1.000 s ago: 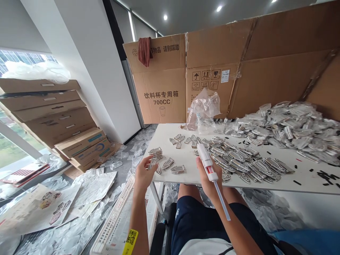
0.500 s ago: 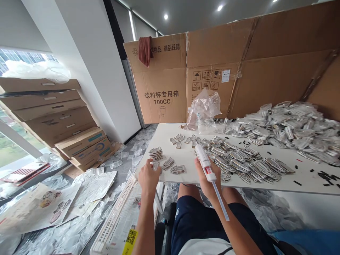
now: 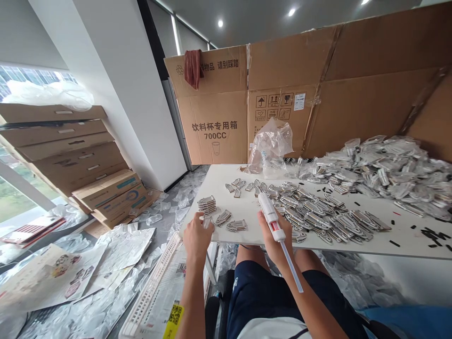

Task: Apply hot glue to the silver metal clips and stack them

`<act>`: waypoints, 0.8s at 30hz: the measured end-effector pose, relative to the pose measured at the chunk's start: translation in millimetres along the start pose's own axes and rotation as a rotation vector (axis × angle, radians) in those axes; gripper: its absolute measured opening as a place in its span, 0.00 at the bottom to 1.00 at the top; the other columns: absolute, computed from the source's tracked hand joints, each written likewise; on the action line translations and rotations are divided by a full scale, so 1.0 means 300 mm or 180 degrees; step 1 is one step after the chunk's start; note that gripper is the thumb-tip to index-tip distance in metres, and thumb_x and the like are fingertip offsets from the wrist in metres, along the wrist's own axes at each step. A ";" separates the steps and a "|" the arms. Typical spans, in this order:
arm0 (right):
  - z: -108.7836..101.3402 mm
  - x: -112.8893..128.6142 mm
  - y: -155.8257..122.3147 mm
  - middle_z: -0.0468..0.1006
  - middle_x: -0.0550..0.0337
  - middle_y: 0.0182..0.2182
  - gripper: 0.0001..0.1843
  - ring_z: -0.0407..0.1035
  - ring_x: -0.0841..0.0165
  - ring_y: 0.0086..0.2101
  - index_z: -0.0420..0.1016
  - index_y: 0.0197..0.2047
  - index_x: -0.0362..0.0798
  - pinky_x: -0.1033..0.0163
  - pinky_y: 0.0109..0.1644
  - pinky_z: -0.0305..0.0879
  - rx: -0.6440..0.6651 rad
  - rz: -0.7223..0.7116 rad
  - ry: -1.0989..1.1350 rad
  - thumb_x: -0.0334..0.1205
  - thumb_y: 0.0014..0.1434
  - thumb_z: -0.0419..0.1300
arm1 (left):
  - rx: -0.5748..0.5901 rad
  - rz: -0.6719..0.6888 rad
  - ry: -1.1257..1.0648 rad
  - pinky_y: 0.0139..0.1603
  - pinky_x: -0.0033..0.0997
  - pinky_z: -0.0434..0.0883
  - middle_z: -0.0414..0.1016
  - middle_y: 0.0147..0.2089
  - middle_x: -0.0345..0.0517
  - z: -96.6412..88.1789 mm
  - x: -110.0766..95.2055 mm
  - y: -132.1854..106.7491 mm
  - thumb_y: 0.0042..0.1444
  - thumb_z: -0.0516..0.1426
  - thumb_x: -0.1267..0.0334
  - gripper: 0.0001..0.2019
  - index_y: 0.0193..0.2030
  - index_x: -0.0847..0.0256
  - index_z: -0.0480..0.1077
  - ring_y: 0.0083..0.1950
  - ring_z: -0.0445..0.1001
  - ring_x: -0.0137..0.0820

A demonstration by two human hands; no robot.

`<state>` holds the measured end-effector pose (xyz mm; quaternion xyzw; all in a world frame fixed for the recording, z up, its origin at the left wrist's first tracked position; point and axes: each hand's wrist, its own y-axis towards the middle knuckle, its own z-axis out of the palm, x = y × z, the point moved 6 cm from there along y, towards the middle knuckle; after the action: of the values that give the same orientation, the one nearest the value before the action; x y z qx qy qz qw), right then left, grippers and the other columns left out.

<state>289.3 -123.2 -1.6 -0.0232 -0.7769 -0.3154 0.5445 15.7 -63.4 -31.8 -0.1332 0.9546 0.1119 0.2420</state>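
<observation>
Two things are held low in the middle: a light, stiff white plastic tool (image 3: 269, 212), best taken by its fat body, in the closed right hand (image 3: 274, 239), and a small shiny clip (image 3: 206, 222) pinched in the left hand (image 3: 197, 238).

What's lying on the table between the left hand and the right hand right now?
In the head view, a silver clip-shaped part and another lie on the white table between the left hand and right hand.

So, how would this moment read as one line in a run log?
left hand: holds small clip | right hand: grips white plastic tool | white table: scattered metal clips
</observation>
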 end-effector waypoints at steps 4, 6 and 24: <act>0.002 -0.004 -0.001 0.69 0.67 0.23 0.16 0.63 0.65 0.27 0.73 0.35 0.51 0.60 0.35 0.58 -0.0005 0.0002 0.0027 0.52 0.71 0.60 | 0.0065 -0.0008 0.0028 0.48 0.39 0.71 0.87 0.53 0.50 0.016 -0.016 -0.009 0.63 0.62 0.64 0.22 0.64 0.58 0.74 0.55 0.83 0.49; 0.002 -0.006 -0.001 0.71 0.66 0.24 0.15 0.65 0.65 0.28 0.75 0.37 0.51 0.60 0.36 0.59 0.0011 0.0008 0.0037 0.52 0.72 0.60 | 0.0093 0.0005 0.0041 0.48 0.38 0.71 0.87 0.53 0.49 0.014 -0.014 -0.010 0.61 0.63 0.65 0.23 0.63 0.57 0.74 0.55 0.83 0.48; 0.004 -0.014 0.001 0.73 0.65 0.25 0.15 0.66 0.64 0.28 0.75 0.36 0.51 0.60 0.35 0.60 -0.0009 -0.0037 -0.0025 0.51 0.72 0.60 | -0.0091 -0.0136 -0.0004 0.51 0.39 0.71 0.89 0.50 0.50 0.003 0.007 0.008 0.62 0.63 0.59 0.17 0.57 0.57 0.79 0.55 0.84 0.49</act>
<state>290.2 -121.0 -5.4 -0.0208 -0.7786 -0.3196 0.5396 13.4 -61.2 -33.3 -0.1570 0.9497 0.1203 0.2429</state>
